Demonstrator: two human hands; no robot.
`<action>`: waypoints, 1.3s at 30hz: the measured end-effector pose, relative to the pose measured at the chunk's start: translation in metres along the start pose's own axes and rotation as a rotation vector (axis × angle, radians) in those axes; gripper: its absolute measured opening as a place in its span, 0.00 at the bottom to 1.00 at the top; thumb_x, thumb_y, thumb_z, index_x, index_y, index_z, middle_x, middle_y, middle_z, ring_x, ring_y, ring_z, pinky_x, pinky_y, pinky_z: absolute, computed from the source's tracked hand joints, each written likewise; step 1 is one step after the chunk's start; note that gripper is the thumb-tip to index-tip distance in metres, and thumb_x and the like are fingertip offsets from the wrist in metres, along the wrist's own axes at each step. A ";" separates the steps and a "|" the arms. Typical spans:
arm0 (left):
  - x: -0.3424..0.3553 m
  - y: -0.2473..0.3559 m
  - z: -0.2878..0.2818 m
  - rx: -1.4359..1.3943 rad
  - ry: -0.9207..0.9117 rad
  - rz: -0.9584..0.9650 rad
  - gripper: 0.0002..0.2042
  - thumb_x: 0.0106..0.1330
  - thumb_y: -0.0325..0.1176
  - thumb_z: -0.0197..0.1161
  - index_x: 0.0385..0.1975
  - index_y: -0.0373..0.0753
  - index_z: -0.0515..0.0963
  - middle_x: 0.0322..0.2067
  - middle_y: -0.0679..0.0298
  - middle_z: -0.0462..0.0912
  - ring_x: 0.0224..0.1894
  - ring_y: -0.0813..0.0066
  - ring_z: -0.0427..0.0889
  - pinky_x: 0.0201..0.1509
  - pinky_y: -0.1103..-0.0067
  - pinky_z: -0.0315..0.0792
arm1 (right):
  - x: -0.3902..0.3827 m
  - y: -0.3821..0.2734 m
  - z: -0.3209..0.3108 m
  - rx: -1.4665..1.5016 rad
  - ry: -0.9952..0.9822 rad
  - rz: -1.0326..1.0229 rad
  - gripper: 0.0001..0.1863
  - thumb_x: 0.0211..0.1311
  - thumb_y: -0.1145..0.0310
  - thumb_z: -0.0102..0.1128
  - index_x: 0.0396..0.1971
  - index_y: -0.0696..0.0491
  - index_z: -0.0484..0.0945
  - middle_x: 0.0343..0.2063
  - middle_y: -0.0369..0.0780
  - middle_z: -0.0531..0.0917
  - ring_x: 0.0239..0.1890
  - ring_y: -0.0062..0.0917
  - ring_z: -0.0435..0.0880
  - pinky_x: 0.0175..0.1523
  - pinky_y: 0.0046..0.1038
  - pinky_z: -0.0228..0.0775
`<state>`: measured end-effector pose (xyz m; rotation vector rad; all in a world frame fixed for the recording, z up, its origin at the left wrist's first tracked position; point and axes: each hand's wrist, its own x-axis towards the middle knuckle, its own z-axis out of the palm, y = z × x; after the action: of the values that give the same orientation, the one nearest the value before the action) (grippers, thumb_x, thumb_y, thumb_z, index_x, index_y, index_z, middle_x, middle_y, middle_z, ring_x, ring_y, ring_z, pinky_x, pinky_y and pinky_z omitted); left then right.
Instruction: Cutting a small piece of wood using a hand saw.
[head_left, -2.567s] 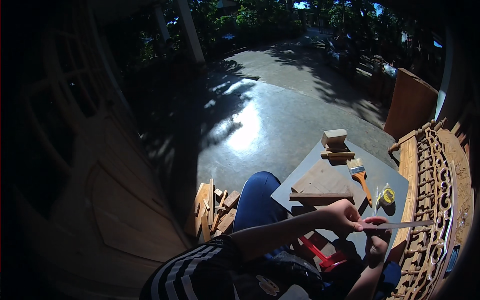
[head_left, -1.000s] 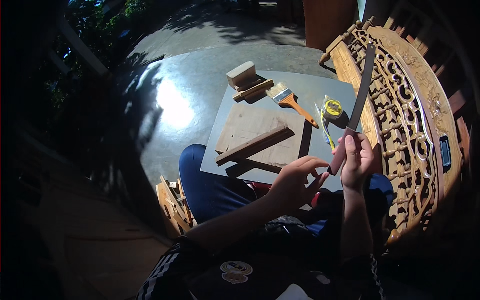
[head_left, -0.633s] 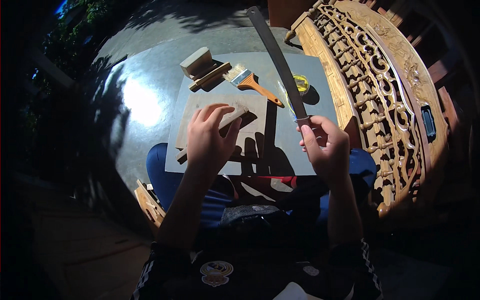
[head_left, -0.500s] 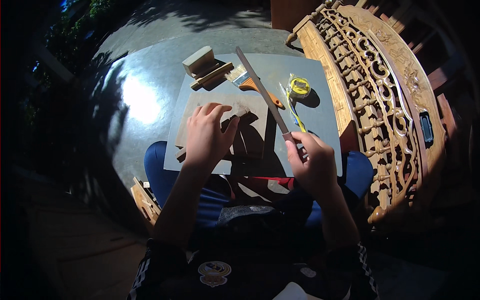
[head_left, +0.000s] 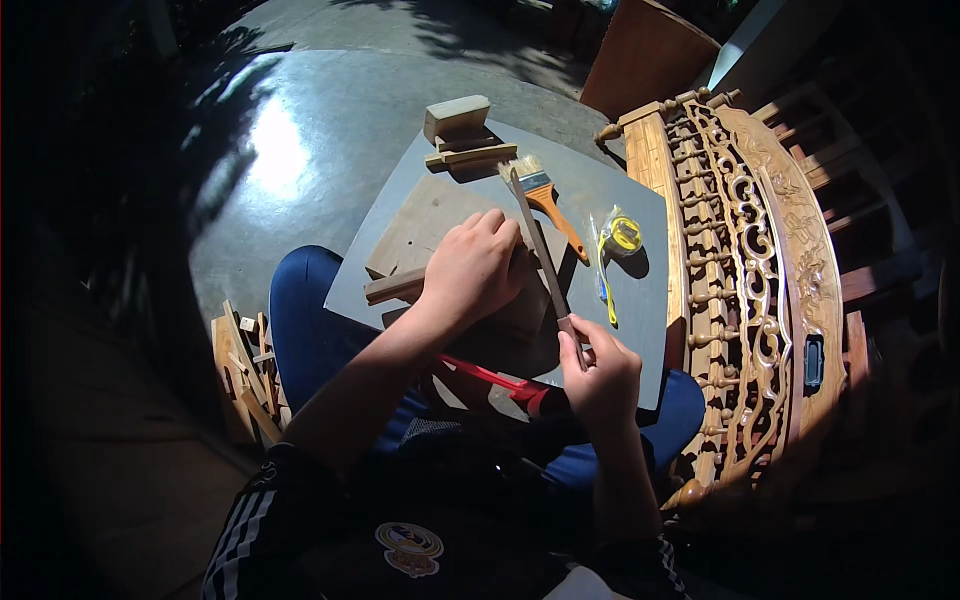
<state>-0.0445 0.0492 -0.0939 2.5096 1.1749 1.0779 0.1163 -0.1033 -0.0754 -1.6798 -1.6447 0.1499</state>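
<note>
My right hand (head_left: 602, 372) is closed round the lower end of a long, narrow dark file (head_left: 541, 240), which slants up and away to the left. The file's far tip overlaps the bristles of a paintbrush (head_left: 548, 205) with an orange handle. My left hand (head_left: 475, 265) bends its fingers over a dark wooden strip (head_left: 396, 286), whose near-left end sticks out beside my wrist; the gripping fingertips are partly hidden. Under the strip lies a flat wooden board (head_left: 410, 240) on a grey tabletop (head_left: 635, 290).
A wooden block (head_left: 457, 118) and a short wooden batten (head_left: 470, 157) sit at the table's far edge. On the right are a yellow tape measure (head_left: 625, 234) and a carved wooden bench (head_left: 745, 270). Wood offcuts (head_left: 250, 365) lie on the left. Something red (head_left: 500, 382) shows below the table.
My left hand has come down and closed over the strip, its fingers apart before. My right hand keeps hold of the file. The whole view has shifted and turned.
</note>
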 end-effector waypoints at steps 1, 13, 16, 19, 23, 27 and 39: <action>-0.001 0.000 0.000 0.008 -0.008 0.000 0.09 0.63 0.35 0.65 0.33 0.36 0.77 0.34 0.56 0.77 0.41 0.56 0.81 0.46 0.64 0.76 | 0.001 0.001 0.002 -0.012 0.036 -0.024 0.11 0.60 0.77 0.69 0.42 0.61 0.85 0.30 0.47 0.89 0.23 0.25 0.88 0.30 0.23 0.77; -0.010 -0.004 0.003 0.060 0.012 0.023 0.10 0.57 0.34 0.67 0.33 0.37 0.76 0.33 0.59 0.77 0.41 0.60 0.80 0.43 0.68 0.75 | 0.022 -0.016 0.003 0.018 -0.097 0.006 0.06 0.60 0.78 0.66 0.37 0.62 0.83 0.33 0.52 0.87 0.34 0.46 0.89 0.39 0.37 0.82; -0.005 0.006 0.008 0.055 -0.034 0.022 0.14 0.51 0.35 0.69 0.34 0.38 0.77 0.36 0.60 0.78 0.43 0.62 0.80 0.44 0.69 0.75 | 0.016 0.001 -0.003 -0.061 -0.065 -0.062 0.06 0.61 0.79 0.65 0.37 0.63 0.82 0.33 0.53 0.87 0.37 0.48 0.89 0.40 0.38 0.81; -0.004 0.010 0.012 0.054 -0.023 0.009 0.11 0.55 0.34 0.66 0.35 0.38 0.77 0.37 0.59 0.78 0.44 0.61 0.81 0.45 0.70 0.74 | -0.002 0.001 -0.011 -0.099 -0.046 -0.018 0.05 0.61 0.79 0.64 0.36 0.61 0.82 0.31 0.51 0.87 0.32 0.45 0.89 0.35 0.37 0.80; -0.010 -0.002 0.011 0.096 -0.013 -0.009 0.09 0.57 0.34 0.64 0.35 0.38 0.77 0.37 0.59 0.78 0.44 0.61 0.81 0.45 0.71 0.74 | -0.044 -0.005 -0.030 -0.146 -0.031 -0.012 0.04 0.60 0.78 0.65 0.35 0.59 0.81 0.30 0.50 0.87 0.32 0.45 0.88 0.35 0.37 0.79; -0.009 -0.007 0.015 0.094 0.009 0.029 0.10 0.57 0.34 0.64 0.35 0.38 0.77 0.37 0.59 0.78 0.44 0.61 0.81 0.46 0.70 0.75 | -0.057 -0.010 -0.043 -0.145 -0.069 0.047 0.05 0.59 0.78 0.66 0.35 0.59 0.81 0.30 0.47 0.88 0.31 0.37 0.90 0.33 0.32 0.79; -0.008 0.002 0.011 0.042 0.016 0.026 0.11 0.55 0.35 0.66 0.34 0.37 0.76 0.36 0.57 0.78 0.43 0.59 0.81 0.45 0.68 0.75 | 0.004 0.000 0.001 -0.089 -0.034 -0.107 0.06 0.59 0.79 0.65 0.37 0.60 0.81 0.33 0.50 0.87 0.36 0.46 0.88 0.40 0.40 0.80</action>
<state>-0.0397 0.0437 -0.1058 2.5593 1.1840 1.0928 0.1161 -0.0992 -0.0747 -1.6577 -1.7855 0.0538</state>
